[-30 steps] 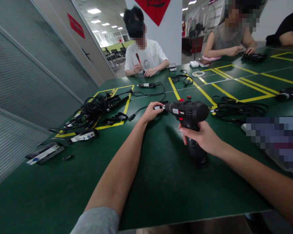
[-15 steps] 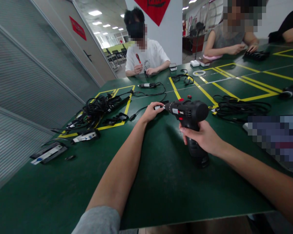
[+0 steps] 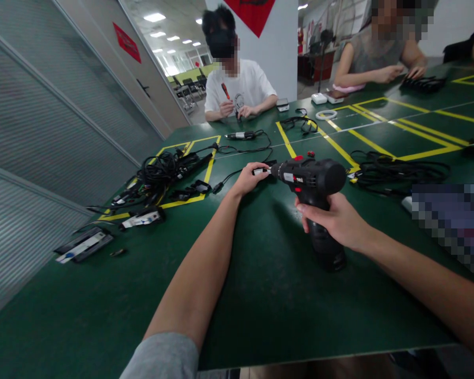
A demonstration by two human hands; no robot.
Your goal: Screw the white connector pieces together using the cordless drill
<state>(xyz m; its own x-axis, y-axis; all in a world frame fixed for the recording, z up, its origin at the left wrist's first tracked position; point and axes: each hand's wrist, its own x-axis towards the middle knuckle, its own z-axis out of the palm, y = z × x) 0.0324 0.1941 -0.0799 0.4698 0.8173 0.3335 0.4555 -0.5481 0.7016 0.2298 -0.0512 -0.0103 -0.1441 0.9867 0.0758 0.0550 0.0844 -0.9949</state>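
A black cordless drill (image 3: 314,181) is gripped by its handle in my right hand (image 3: 342,221), its chuck pointing left. The drill's tip meets a small black device with a white label (image 3: 259,171) on the green table. My left hand (image 3: 249,180) holds that device down, fingers closed over it and partly hiding it. A black cable runs from the device's left side to a plug (image 3: 218,187). Just behind the drill lies a small red item (image 3: 310,154).
Tangled black cables (image 3: 158,171) and opened black casings (image 3: 85,245) lie left. More coiled cable (image 3: 398,171) lies right, near a pixelated flat object (image 3: 454,221). A black pen-like tool (image 3: 240,136) lies beyond my hands. Across the table, a person in white (image 3: 239,89) holds a red screwdriver.
The whole view has shifted slightly, so things appear a little further right. Both hands keep their hold, with the drill tip still at the device.
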